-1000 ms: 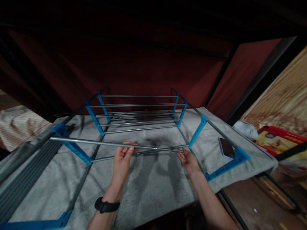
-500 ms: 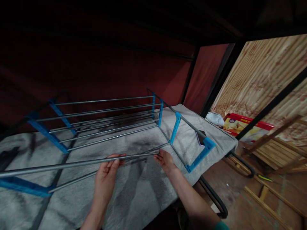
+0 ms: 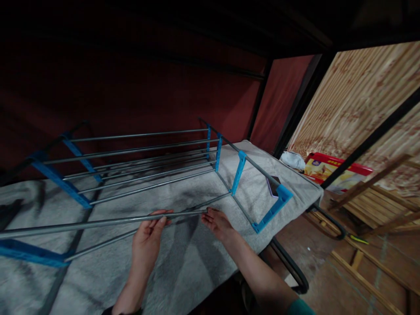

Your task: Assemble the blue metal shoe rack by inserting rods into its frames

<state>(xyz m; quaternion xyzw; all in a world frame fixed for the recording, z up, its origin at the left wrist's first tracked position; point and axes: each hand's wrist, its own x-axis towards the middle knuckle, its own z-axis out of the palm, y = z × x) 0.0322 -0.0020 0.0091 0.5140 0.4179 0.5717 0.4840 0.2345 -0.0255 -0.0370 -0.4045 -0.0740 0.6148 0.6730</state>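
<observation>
A grey metal tube (image 3: 98, 224) runs from the left edge of the view, above a blue connector (image 3: 33, 253), to my hands. My left hand (image 3: 149, 234) holds this tube between thumb and fingers near its right part. With its fingertips, my right hand (image 3: 216, 222) pinches the tube's right end. Both hands belong to the near side of a rack frame (image 3: 152, 150) of grey tubes and blue plastic connectors. At the frame's right, a blue corner connector (image 3: 274, 210) stands apart from the tube's end. Below, another tube (image 3: 108, 245) passes partly behind my left hand.
The frame lies on a grey blanket (image 3: 193, 267) over a bed. A phone (image 3: 273, 187) lies near the right connector. Black metal posts (image 3: 308, 105) rise at the right. Beyond are a red and yellow box (image 3: 337, 170) and wooden frames (image 3: 370, 278) on the floor.
My right hand has moved a little left, nearer my left hand, along with the tube's end. My left hand keeps its hold. The view has shifted slightly.
</observation>
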